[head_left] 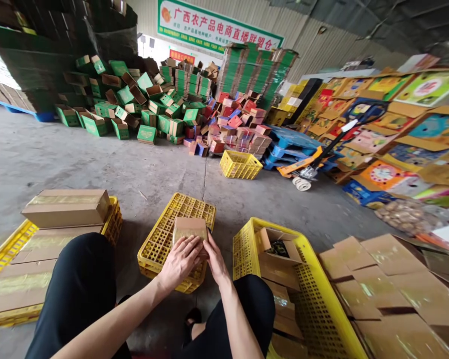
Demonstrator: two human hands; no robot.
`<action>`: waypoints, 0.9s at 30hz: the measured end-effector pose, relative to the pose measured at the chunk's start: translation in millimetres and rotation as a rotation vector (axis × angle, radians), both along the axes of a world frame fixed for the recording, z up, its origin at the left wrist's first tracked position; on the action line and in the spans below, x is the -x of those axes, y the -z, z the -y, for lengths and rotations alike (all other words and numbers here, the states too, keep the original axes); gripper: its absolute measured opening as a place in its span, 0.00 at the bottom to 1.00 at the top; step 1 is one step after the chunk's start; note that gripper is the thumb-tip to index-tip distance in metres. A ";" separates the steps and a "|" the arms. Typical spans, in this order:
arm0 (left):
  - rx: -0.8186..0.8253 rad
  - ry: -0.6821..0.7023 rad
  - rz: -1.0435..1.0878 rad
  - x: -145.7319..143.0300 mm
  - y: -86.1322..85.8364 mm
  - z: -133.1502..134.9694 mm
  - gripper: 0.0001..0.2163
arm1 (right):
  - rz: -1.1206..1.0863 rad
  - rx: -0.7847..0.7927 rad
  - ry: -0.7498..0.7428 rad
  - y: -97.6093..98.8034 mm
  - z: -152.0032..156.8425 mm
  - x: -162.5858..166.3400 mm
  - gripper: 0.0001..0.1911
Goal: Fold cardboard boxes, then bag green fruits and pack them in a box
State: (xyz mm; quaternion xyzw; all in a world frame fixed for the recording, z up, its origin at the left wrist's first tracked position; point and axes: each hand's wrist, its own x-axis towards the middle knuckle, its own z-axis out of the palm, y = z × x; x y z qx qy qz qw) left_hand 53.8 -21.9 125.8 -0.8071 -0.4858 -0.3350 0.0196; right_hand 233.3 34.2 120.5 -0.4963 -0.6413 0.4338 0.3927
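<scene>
A small taped cardboard box (190, 228) rests on an upturned yellow plastic crate (160, 229) between my knees. My left hand (185, 257) lies flat across the top of the box, its fingers stretched out over the tape. At the box's right side, my right hand (215, 257) grips the edge, with its fingertips partly hidden. A small dark object (209, 231) shows by those fingertips, too little of it visible to name.
On the left, a yellow crate (114, 219) bears taped boxes (67, 207). To the right, a yellow crate (303, 249) holds cartons, one open (279, 249). Beyond are stacked cartons (389, 279), an orange pallet jack (303, 167), blue pallets (292, 142) and heaped green boxes (145, 133).
</scene>
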 end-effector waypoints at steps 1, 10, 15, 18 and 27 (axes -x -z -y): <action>0.008 0.008 0.000 0.8 -1.1 -1.3 0.24 | -0.030 0.030 -0.020 -1.8 -0.9 -0.3 0.36; 0.093 -0.053 0.035 3.5 -7.9 -20.0 0.34 | -0.070 0.094 -0.046 -4.5 0.1 1.8 0.40; 0.124 -0.054 -0.017 -2.6 -9.2 -20.7 0.35 | -0.031 0.049 -0.044 -7.7 4.5 1.4 0.40; 0.123 -0.055 -0.029 7.9 -6.7 -14.0 0.36 | -0.032 0.045 -0.072 -9.8 6.5 4.2 0.41; 0.063 -0.050 -0.088 66.5 -2.0 19.2 0.29 | -0.068 0.030 -0.061 -8.3 4.3 9.3 0.42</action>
